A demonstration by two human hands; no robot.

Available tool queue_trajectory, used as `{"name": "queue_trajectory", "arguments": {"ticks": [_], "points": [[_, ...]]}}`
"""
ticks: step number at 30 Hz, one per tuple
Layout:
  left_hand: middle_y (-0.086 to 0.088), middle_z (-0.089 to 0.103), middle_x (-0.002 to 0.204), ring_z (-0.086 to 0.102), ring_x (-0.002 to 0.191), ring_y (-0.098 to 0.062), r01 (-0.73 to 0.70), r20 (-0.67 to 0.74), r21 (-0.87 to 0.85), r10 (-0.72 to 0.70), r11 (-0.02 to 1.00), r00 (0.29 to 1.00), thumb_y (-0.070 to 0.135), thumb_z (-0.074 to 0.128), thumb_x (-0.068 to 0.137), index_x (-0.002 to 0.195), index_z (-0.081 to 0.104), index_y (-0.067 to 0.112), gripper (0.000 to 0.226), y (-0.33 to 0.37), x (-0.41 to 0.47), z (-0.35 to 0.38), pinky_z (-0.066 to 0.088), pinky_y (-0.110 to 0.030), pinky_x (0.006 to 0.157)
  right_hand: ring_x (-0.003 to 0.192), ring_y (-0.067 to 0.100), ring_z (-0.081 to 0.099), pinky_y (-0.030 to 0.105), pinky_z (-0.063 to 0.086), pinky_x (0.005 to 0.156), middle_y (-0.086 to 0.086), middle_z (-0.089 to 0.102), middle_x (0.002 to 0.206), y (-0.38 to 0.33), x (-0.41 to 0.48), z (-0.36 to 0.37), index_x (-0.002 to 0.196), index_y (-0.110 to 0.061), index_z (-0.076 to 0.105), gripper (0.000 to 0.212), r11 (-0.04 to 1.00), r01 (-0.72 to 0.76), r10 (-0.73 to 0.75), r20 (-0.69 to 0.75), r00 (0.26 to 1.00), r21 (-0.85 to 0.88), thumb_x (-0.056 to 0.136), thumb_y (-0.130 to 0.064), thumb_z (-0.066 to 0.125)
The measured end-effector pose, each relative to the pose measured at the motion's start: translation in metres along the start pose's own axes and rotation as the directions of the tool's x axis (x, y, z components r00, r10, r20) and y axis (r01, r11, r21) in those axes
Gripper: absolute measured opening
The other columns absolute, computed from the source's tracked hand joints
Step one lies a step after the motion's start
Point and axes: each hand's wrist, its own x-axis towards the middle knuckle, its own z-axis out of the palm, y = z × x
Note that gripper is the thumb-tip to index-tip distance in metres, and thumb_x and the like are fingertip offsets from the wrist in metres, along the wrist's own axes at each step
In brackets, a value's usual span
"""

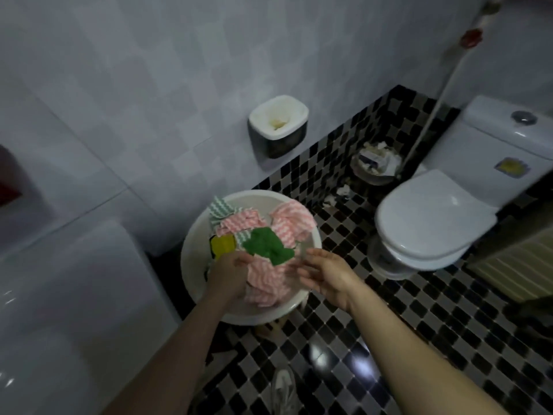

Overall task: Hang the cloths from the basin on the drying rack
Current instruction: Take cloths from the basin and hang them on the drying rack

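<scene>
A white round basin (196, 235) stands low by the wall, above the checkered floor. Several cloths lie in it: pink-and-white striped cloths (287, 223), a green cloth (266, 245), a yellow one (223, 244) and a green-and-white striped one (220, 208). My left hand (229, 272) is in the basin, its fingers on the near pink striped cloth (266, 284); whether it grips the cloth cannot be made out. My right hand (324, 274) hovers over the basin's right rim with fingers spread and relaxed, holding nothing. No drying rack is in view.
A white toilet (431, 217) with its lid down stands to the right. A full waste bin (375, 164) sits behind it in the corner. A white wall-mounted box (278, 121) hangs above the basin. A white appliance (68, 295) fills the left side. My shoe (282, 390) is below.
</scene>
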Motion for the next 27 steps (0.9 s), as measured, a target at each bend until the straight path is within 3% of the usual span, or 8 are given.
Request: {"name": "queue_trajectory", "arguments": {"ticks": [5, 9, 12, 15, 17, 19, 23, 27], "points": [[-0.001, 0.048, 0.066, 0.034, 0.049, -0.014, 0.123, 0.161, 0.085, -0.135, 0.989, 0.978, 0.005, 0.040, 0.097, 0.123, 0.058, 0.020, 0.035, -0.032, 0.032, 0.000, 0.032, -0.026, 0.050, 0.085, 0.030, 0.063, 0.036, 0.058, 0.063, 0.015, 0.069, 0.104, 0.007, 0.048, 0.026, 0.105, -0.026, 0.055, 0.033, 1.000, -0.008, 0.007, -0.022, 1.000, -0.009, 0.094, 0.004, 0.047], [-0.028, 0.064, 0.105, 0.046, 0.051, -0.020, 0.114, 0.166, 0.093, -0.128, 0.989, 0.978, 0.001, 0.044, 0.092, 0.129, 0.059, 0.015, 0.042, -0.044, 0.053, 0.016, 0.031, -0.020, 0.039, 0.084, 0.021, 0.061, 0.033, 0.056, 0.064, 0.006, 0.061, 0.121, -0.001, 0.085, 0.037, 0.127, -0.026, 0.052, 0.051, 0.985, 0.073, -0.091, -0.111, 0.990, -0.159, 0.088, 0.007, 0.052], [-0.015, 0.066, 0.103, 0.062, 0.079, -0.030, 0.096, 0.092, 0.076, -0.103, 0.992, 0.990, 0.006, 0.059, 0.089, 0.121, 0.061, 0.012, 0.033, -0.051, 0.064, 0.028, 0.041, -0.023, 0.055, 0.078, 0.019, 0.061, 0.020, 0.049, 0.062, 0.015, 0.060, 0.121, -0.014, 0.099, 0.043, 0.132, -0.017, 0.051, 0.049, 0.783, 0.164, -0.381, -0.255, 0.889, -0.600, 0.087, -0.002, 0.057], [-0.013, 0.064, 0.105, 0.062, 0.097, -0.030, 0.148, 0.020, 0.062, -0.150, 0.987, 0.989, 0.010, 0.067, 0.086, 0.115, 0.061, 0.012, 0.030, -0.053, 0.071, 0.030, 0.043, -0.027, 0.072, 0.113, 0.035, 0.051, 0.034, 0.045, 0.091, 0.020, 0.046, 0.130, -0.027, 0.108, 0.039, 0.142, -0.019, 0.040, 0.056, 0.480, 0.031, -0.604, -0.305, 0.737, -0.877, 0.090, -0.019, 0.059], [-0.013, 0.066, 0.096, 0.061, 0.090, -0.029, 0.170, 0.020, 0.088, -0.172, 0.982, 0.985, 0.011, 0.064, 0.085, 0.105, 0.067, 0.015, 0.021, -0.053, 0.076, 0.026, 0.039, -0.026, 0.067, 0.122, 0.041, 0.044, 0.043, 0.041, 0.097, 0.021, 0.046, 0.133, -0.035, 0.118, 0.034, 0.145, -0.020, 0.035, 0.060, 0.447, -0.051, -0.561, -0.325, 0.761, -0.893, 0.091, -0.026, 0.059], [-0.014, 0.057, 0.069, 0.053, 0.068, -0.025, 0.164, 0.011, 0.071, -0.165, 0.984, 0.986, 0.014, 0.060, 0.080, 0.071, 0.064, 0.018, 0.010, -0.053, 0.079, 0.018, 0.032, -0.028, 0.059, 0.113, 0.035, 0.057, 0.036, 0.046, 0.084, 0.014, 0.062, 0.120, -0.038, 0.125, 0.029, 0.132, -0.020, 0.054, 0.043, 0.491, -0.034, -0.517, -0.322, 0.793, -0.871, 0.090, -0.022, 0.059], [-0.015, 0.069, 0.071, 0.059, 0.068, -0.021, 0.156, -0.034, -0.250, -0.170, 0.956, 0.985, 0.022, 0.060, 0.076, 0.065, 0.072, 0.012, 0.019, -0.043, 0.082, -0.009, 0.044, -0.030, 0.064, 0.087, 0.018, 0.066, 0.024, 0.045, 0.072, 0.003, 0.073, 0.101, -0.039, 0.128, 0.029, 0.101, -0.015, 0.073, 0.020, 0.550, 0.126, -0.654, -0.332, 0.680, -0.826, 0.090, -0.009, 0.059], [-0.004, 0.071, 0.089, 0.065, 0.086, -0.013, 0.109, 0.011, -0.687, -0.139, 0.719, 0.990, -0.005, 0.056, 0.086, 0.083, 0.072, 0.011, 0.022, -0.021, 0.093, -0.029, 0.049, -0.023, 0.074, 0.102, 0.025, 0.060, 0.033, 0.049, 0.088, 0.010, 0.061, 0.115, -0.041, 0.130, 0.032, 0.109, -0.008, 0.067, 0.019, 0.474, 0.229, -0.736, -0.241, 0.632, -0.850, 0.093, -0.016, 0.058]]}}
